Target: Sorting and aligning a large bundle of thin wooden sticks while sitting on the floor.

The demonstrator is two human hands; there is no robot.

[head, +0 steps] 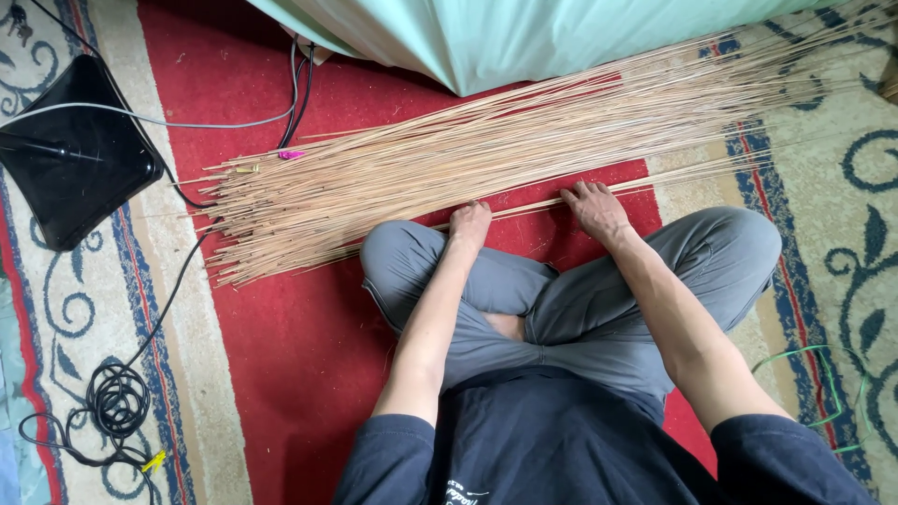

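Plainly, the long spread of thin pale-tan reed sticks (486,150) lay across the red carpet (290,355), its cut ends fanned toward the carpet's left edge and its tips running off toward the far right corner. A few loose sticks (524,208) sat apart at the near edge of the pile, and both hands were on these. The left hand (470,223) was curled closed over them, knuckles up, just in front of the person's grey-trousered knee (412,257). The right hand (596,208) lay flatter, fingers spread and pressing the same sticks down onto the carpet. The sticks looked brittle, so a hard press or a sideways pull might snap one, and dragging them could tangle the neat fan behind. A black square pad (75,154) lay near the left edge, with a coiled black cable (117,402) below it and a pale green cloth (524,37) at the far side.
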